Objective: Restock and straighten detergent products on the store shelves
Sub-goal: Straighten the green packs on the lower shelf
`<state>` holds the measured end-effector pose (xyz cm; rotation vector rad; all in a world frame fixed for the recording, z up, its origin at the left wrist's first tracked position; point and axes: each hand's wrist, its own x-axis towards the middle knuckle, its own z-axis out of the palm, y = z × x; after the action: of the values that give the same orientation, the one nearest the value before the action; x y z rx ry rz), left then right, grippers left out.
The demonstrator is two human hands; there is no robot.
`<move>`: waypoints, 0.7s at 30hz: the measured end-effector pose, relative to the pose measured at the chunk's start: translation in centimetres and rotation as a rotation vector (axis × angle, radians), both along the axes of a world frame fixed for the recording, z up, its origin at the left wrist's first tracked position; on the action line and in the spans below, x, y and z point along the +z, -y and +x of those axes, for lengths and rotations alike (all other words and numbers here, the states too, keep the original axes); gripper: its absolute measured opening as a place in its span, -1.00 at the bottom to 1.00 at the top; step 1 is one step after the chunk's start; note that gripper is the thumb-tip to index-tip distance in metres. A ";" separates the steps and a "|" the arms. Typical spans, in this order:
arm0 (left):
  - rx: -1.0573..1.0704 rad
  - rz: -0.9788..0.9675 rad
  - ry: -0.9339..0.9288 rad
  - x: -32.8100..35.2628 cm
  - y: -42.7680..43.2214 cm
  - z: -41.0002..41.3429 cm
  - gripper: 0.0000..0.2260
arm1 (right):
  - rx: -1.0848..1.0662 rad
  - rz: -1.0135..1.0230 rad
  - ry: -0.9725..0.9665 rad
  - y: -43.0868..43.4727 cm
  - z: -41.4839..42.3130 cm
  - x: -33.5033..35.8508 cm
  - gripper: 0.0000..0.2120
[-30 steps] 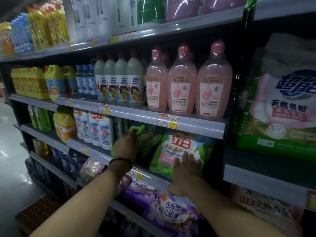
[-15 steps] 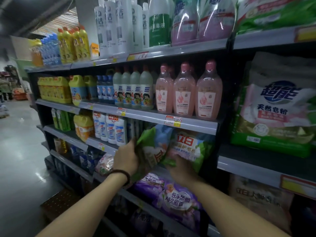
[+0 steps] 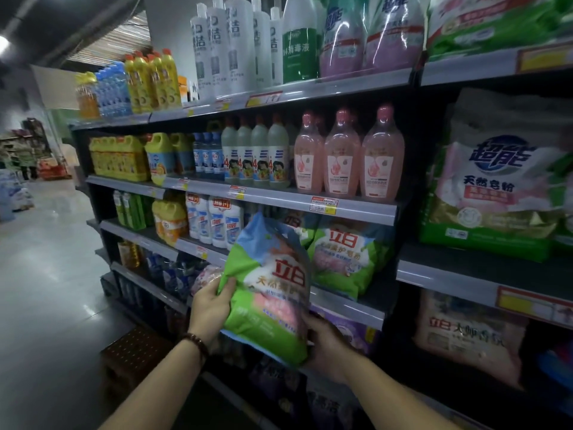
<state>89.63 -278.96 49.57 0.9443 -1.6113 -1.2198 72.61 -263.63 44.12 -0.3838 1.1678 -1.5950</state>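
Note:
A green, blue and pink detergent powder bag (image 3: 269,293) with red lettering is held upright in front of the shelves, clear of the shelf. My left hand (image 3: 211,307) grips its left edge and my right hand (image 3: 324,342) holds its lower right corner from underneath. A matching bag (image 3: 344,254) leans on the third shelf (image 3: 344,305) just behind and right, with another bag partly hidden behind the held one.
Pink bottles (image 3: 342,156) and white-green bottles (image 3: 254,156) stand on the shelf above. Large powder bags (image 3: 499,178) fill the right bay. Purple bags (image 3: 350,332) lie below. A brown crate (image 3: 136,352) sits on the floor by the shelf base, with the open aisle (image 3: 40,274) at left.
The bag that was tucked on the shelf has been pulled out and now hangs in front of it in both hands. My view has risen and shifted left.

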 end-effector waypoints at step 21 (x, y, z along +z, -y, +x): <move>0.055 -0.370 0.524 -3.2 10.7 -6.4 -0.30 | -0.391 -0.208 -0.036 15.6 -5.9 3.5 -0.59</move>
<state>83.26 -289.64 46.33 1.1087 -2.1101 -0.6220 66.70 -279.27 47.58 -0.3318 1.1565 -2.0669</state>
